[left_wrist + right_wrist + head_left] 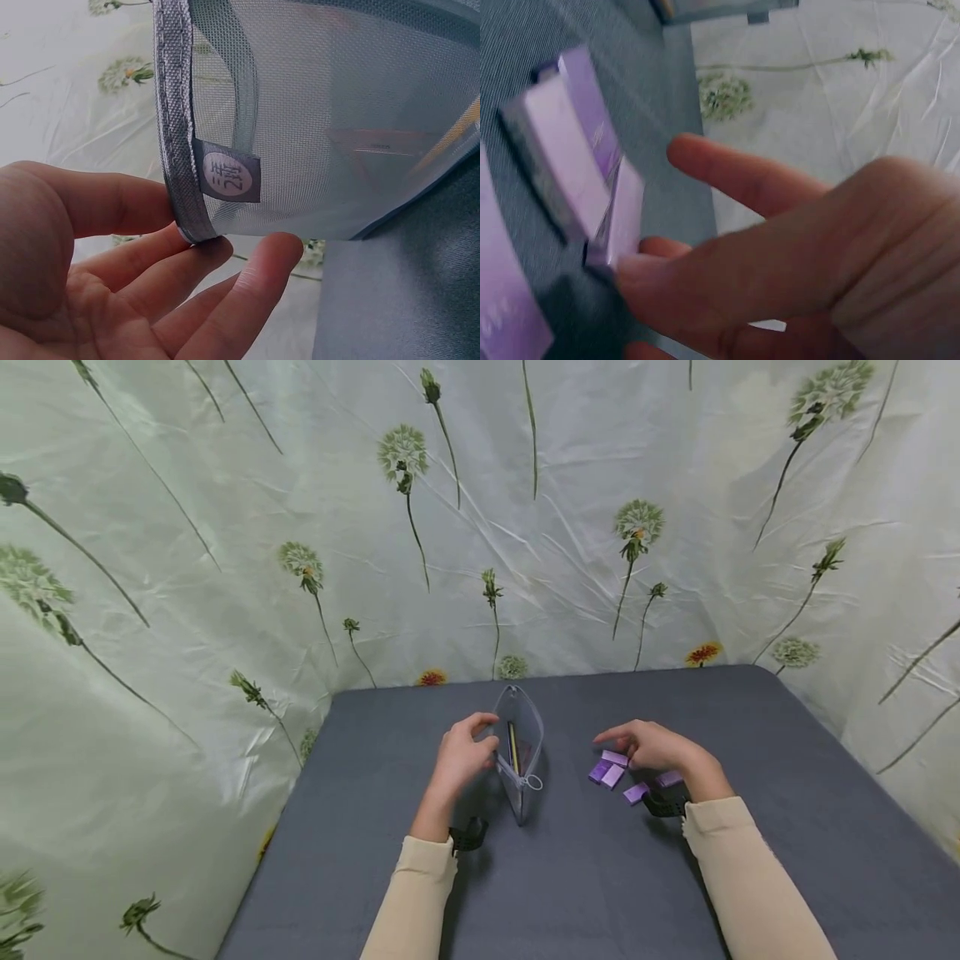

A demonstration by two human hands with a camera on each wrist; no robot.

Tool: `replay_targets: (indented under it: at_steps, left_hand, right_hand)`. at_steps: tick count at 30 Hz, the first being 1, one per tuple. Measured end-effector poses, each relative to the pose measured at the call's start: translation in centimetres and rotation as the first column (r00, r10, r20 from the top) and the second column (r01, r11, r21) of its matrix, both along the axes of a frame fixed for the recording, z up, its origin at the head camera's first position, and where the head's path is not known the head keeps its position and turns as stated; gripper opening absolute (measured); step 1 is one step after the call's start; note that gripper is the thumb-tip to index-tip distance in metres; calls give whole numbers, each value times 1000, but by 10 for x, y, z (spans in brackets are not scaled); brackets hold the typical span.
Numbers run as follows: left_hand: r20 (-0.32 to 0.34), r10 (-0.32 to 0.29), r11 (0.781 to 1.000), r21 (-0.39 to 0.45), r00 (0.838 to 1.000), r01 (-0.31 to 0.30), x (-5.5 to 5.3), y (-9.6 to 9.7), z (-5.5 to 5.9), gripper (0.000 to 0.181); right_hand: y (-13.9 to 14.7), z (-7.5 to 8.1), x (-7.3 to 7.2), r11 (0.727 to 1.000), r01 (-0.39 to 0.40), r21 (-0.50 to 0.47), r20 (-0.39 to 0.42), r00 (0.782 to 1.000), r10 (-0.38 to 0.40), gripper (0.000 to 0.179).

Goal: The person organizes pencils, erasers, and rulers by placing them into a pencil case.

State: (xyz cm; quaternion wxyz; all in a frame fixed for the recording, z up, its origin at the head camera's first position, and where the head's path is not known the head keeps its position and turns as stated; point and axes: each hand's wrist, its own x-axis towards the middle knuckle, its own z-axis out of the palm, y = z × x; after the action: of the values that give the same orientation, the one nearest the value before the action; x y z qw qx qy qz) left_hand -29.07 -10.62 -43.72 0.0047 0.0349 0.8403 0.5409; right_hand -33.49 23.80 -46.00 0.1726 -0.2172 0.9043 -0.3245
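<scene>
Left hand (462,757) pinches the mesh pouch (531,729) by its edge; right hand (663,752), index extended, apparently pinches a purple box (627,206).

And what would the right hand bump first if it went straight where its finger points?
Probably the grey, see-through mesh pouch, since the right hand points left towards it, though its height is unclear, so it might pass above.
</scene>
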Motion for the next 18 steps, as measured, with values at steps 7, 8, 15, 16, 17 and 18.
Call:
replay_targets:
  at_steps: [7,8,15,16,17,18]
  left_hand:
    - [-9,2,1000,-5,1000,-2,1,0,-1,36]
    - [-9,1,1000,-8,1000,-2,1,0,-2,36]
    - [-9,-2,1000,-3,1000,2,0,-1,-2,36]
    - [-8,-2,1000,1,1000,2,0,-1,-2,36]
    - [-8,-2,1000,4,1000,2,-1,-1,-2,36]
    - [-8,-2,1000,6,1000,2,-1,-1,-1,37]
  right_hand:
    - [12,-15,-4,998,-20,-67,83,996,26,62]
    - [13,-16,-4,997,-24,-76,86,996,31,61]
    - [16,-22,-9,992,-62,-110,46,997,68,57]
    - [17,-23,-9,992,-64,-111,40,997,69,56]
    - [17,-23,-9,991,-65,-115,36,997,69,55]
    - [17,-23,-10,991,-67,-118,31,997,71,55]
